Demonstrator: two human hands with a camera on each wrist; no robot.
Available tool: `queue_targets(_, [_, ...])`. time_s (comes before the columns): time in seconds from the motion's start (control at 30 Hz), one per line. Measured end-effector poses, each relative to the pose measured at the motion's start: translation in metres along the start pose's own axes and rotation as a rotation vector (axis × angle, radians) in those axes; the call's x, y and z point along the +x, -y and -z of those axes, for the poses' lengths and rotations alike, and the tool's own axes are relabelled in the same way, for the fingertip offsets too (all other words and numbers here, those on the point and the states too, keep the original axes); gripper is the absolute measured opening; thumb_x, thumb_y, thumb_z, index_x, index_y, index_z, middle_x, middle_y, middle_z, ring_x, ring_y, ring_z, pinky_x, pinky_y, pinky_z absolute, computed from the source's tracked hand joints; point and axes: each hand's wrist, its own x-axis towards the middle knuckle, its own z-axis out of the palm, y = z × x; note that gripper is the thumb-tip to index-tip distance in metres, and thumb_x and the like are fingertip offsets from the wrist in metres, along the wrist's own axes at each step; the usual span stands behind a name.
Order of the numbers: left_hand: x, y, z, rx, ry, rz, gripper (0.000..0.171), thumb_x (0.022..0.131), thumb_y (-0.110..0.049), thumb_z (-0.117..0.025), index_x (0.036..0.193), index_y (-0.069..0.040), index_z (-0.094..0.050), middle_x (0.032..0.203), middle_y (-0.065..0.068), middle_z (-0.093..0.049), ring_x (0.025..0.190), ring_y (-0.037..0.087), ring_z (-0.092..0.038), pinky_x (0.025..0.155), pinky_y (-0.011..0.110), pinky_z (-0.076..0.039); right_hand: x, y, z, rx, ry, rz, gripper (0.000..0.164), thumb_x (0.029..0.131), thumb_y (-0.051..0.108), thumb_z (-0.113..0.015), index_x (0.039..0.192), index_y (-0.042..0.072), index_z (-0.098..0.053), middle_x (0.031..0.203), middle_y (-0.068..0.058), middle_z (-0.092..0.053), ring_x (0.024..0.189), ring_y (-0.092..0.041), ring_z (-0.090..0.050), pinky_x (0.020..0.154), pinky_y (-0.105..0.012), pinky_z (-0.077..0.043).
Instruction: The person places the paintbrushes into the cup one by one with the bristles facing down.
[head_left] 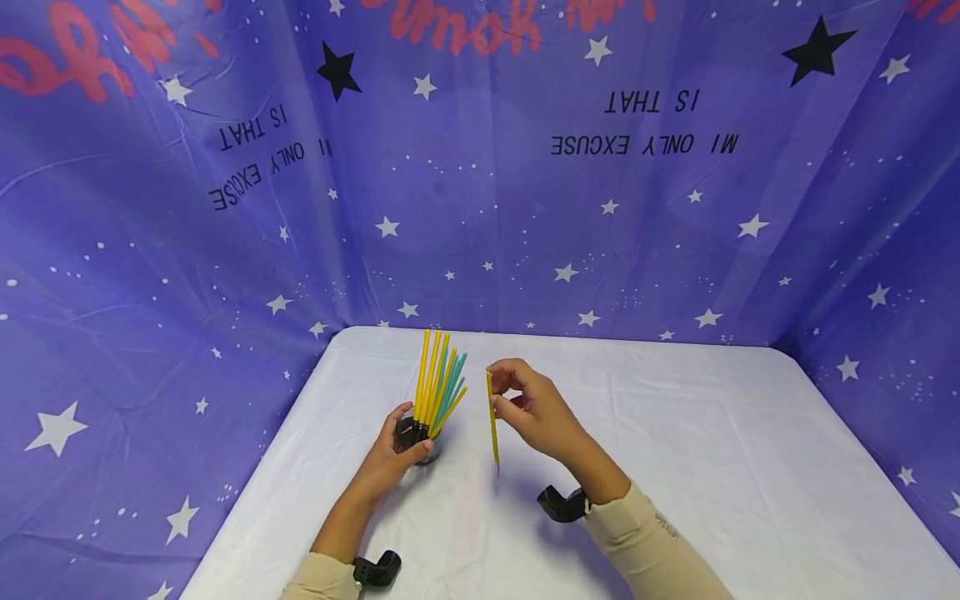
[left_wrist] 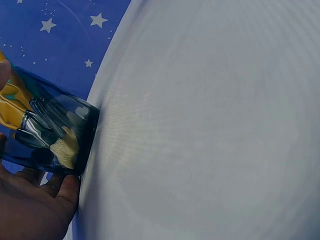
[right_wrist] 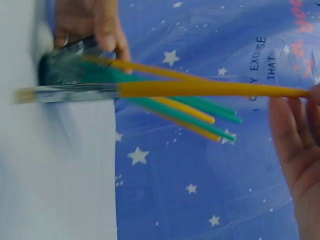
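My left hand point(head_left: 388, 462) grips a dark, see-through cup point(left_wrist: 82, 112) standing on the table. Several yellow and teal paintbrushes point(head_left: 435, 392) lean in it, handles up; in the left wrist view, pale bristles point(left_wrist: 65, 149) show through its wall. To the right of the cup, my right hand point(head_left: 536, 412) pinches a yellow paintbrush point(head_left: 493, 425) near the handle's top end. This brush hangs nearly upright, bristles down, apart from the cup. The right wrist view shows its silver ferrule point(right_wrist: 82, 93) and light bristles, with the cup and left hand behind.
A white cloth covers the table point(head_left: 675, 467). Purple fabric point(head_left: 487, 183) with stars and lettering hangs behind the table and along both sides. A black wrist device point(head_left: 562, 504) sits on the right wrist, and another point(head_left: 378, 570) on the left.
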Motion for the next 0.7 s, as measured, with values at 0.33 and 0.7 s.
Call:
queue_targets(0.33, [-0.001,0.000,0.000,-0.004,0.003,-0.011,0.083,0.090,-0.014,-0.073,0.155,-0.017,-0.021,0.150,0.022,-0.036,0.133,0.037,-0.043,0.101,0.039,-0.041,0.018,0.009,-0.026,0.179,-0.317,0.099,0.040,0.090,-0.017,-0.057,0.125,-0.001,-0.047,0.098,-0.019,-0.055,0.083,-0.025,-0.064,0.071,-0.035,-0.058])
queue_targets(0.7, [0.000,0.000,-0.001,0.001,-0.007,-0.020,0.085,0.090,-0.013,-0.073,0.156,-0.013,-0.019,0.150,0.024,-0.037,0.132,0.038,-0.045,0.099,0.039,-0.043,0.010,0.012,-0.074,0.041,-0.404,0.099,0.033,0.086,-0.020,-0.059,0.115,-0.010,-0.046,0.093,-0.023,-0.055,0.084,-0.035,-0.062,0.070,-0.037,-0.058])
